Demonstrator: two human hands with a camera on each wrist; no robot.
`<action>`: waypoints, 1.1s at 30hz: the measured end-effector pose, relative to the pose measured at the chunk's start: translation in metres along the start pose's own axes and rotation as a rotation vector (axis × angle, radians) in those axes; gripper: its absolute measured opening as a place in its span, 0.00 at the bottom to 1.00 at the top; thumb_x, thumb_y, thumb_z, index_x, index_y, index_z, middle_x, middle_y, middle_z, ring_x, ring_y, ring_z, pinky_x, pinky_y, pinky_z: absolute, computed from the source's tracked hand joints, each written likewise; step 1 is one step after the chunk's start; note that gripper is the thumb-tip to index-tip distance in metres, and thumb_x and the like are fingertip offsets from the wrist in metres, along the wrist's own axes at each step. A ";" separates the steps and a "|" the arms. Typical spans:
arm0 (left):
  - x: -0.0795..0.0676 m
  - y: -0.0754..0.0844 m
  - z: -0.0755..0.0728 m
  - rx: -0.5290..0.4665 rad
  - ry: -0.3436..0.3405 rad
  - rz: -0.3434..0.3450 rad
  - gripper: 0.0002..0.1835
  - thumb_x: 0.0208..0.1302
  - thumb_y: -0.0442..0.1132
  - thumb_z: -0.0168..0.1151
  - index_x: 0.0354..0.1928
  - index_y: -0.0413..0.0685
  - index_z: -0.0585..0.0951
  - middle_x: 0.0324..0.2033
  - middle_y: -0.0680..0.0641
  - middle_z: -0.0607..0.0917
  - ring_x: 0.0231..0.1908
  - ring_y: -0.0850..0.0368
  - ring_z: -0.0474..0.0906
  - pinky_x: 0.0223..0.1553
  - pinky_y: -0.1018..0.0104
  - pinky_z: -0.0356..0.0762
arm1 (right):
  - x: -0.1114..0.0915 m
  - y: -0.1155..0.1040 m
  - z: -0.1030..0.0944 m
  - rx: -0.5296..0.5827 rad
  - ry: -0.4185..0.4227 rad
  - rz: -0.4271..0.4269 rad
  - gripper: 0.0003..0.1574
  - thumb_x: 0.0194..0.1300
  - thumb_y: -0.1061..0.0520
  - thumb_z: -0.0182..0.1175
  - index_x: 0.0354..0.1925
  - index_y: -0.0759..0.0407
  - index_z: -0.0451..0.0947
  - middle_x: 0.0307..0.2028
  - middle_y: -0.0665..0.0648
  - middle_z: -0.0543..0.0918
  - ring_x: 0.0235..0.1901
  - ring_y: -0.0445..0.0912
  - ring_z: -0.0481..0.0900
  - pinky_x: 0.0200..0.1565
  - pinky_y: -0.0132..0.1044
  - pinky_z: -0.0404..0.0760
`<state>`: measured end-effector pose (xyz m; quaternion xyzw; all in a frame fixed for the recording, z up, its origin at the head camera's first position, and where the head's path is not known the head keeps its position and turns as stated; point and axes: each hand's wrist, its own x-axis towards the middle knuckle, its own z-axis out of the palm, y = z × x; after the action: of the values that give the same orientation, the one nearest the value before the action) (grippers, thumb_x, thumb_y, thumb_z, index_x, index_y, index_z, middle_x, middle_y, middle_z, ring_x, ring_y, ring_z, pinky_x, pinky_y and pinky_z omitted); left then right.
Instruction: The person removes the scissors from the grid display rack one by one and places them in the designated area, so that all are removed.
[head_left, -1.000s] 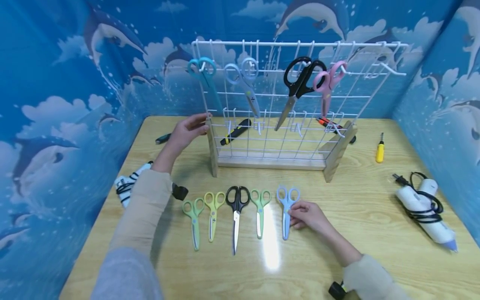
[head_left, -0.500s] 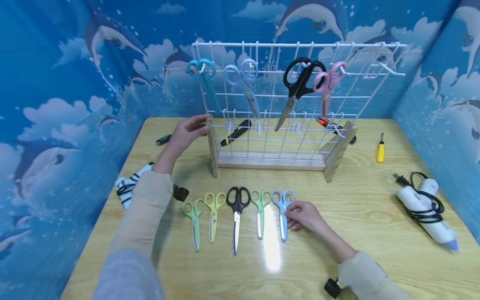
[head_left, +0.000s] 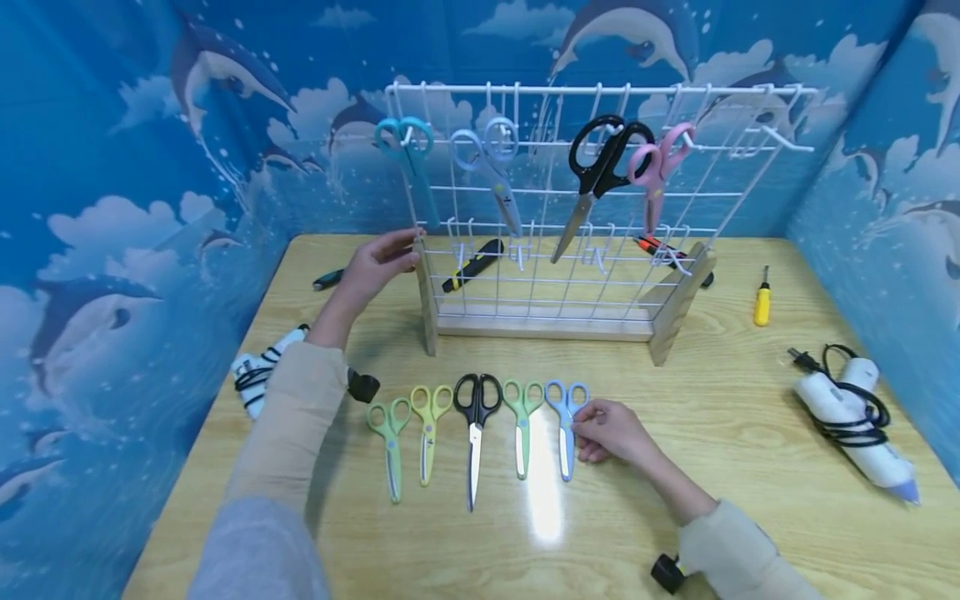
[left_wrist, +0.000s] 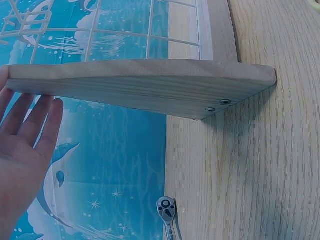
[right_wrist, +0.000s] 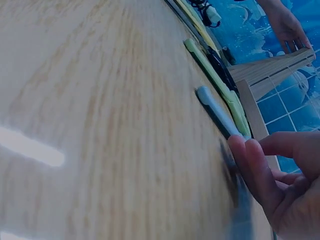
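Observation:
My left hand (head_left: 381, 265) rests its fairly straight fingers on the left wooden side post (left_wrist: 140, 85) of a white wire rack (head_left: 555, 312). With my right hand (head_left: 611, 432) I pinch the side of the blue scissors (head_left: 566, 417) lying on the table. In the right wrist view, fingertips (right_wrist: 237, 145) meet the scissors' near part and partly hide it. To their left lie light green scissors (head_left: 522, 425), black-handled scissors (head_left: 476, 417), yellow scissors (head_left: 428, 425) and green scissors (head_left: 392, 442), all blades toward me.
Teal scissors (head_left: 420, 179), pale blue scissors (head_left: 495, 179), large black scissors (head_left: 600, 175) and pink scissors (head_left: 655, 179) hang on the rack's hooks. A corded white tool (head_left: 847, 417) and yellow screwdriver (head_left: 762, 307) lie right. Behind the rack lies a black-and-yellow tool (head_left: 474, 265).
My right hand has slid the blue scissors a little left, closer to the light green pair, and they have stayed there over the last half second. My left hand has kept its place.

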<state>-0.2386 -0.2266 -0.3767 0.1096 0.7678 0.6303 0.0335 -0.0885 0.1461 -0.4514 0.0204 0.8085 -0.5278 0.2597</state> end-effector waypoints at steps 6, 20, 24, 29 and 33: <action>0.051 -0.101 -0.031 0.011 0.025 0.074 0.26 0.53 0.44 0.58 0.56 0.62 0.66 0.56 0.57 0.66 0.54 0.59 0.64 0.47 0.59 0.72 | -0.006 -0.010 -0.016 0.008 -0.053 -0.142 0.16 0.57 0.59 0.52 0.41 0.71 0.68 0.24 0.63 0.77 0.20 0.49 0.77 0.23 0.42 0.80; 0.060 -0.120 -0.035 0.036 0.027 0.121 0.25 0.53 0.47 0.58 0.55 0.64 0.67 0.55 0.58 0.68 0.53 0.60 0.66 0.45 0.62 0.74 | -0.036 -0.104 -0.087 0.238 0.130 -0.720 0.10 0.59 0.64 0.50 0.39 0.69 0.71 0.27 0.57 0.78 0.24 0.45 0.78 0.21 0.30 0.78; 0.059 -0.118 -0.034 0.055 0.025 0.105 0.25 0.53 0.47 0.57 0.55 0.64 0.66 0.55 0.58 0.67 0.53 0.61 0.65 0.45 0.62 0.73 | -0.037 -0.129 -0.098 0.460 0.225 -0.878 0.09 0.56 0.70 0.50 0.37 0.73 0.72 0.29 0.59 0.79 0.28 0.46 0.77 0.26 0.28 0.78; 0.051 -0.095 -0.032 0.031 0.001 0.034 0.26 0.54 0.44 0.57 0.56 0.61 0.66 0.56 0.56 0.66 0.54 0.58 0.64 0.48 0.64 0.72 | -0.025 -0.151 -0.114 0.561 0.312 -0.979 0.13 0.55 0.71 0.51 0.41 0.73 0.70 0.37 0.62 0.76 0.38 0.49 0.73 0.38 0.31 0.77; 0.056 -0.109 -0.034 0.052 0.022 0.095 0.25 0.53 0.47 0.57 0.55 0.64 0.66 0.55 0.58 0.67 0.53 0.61 0.65 0.46 0.63 0.73 | -0.014 -0.163 -0.125 0.546 0.327 -0.977 0.18 0.55 0.70 0.51 0.47 0.70 0.68 0.43 0.62 0.73 0.45 0.51 0.69 0.46 0.33 0.72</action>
<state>-0.3136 -0.2672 -0.4716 0.1398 0.7781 0.6123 -0.0078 -0.1766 0.1853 -0.2696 -0.2073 0.5883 -0.7657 -0.1566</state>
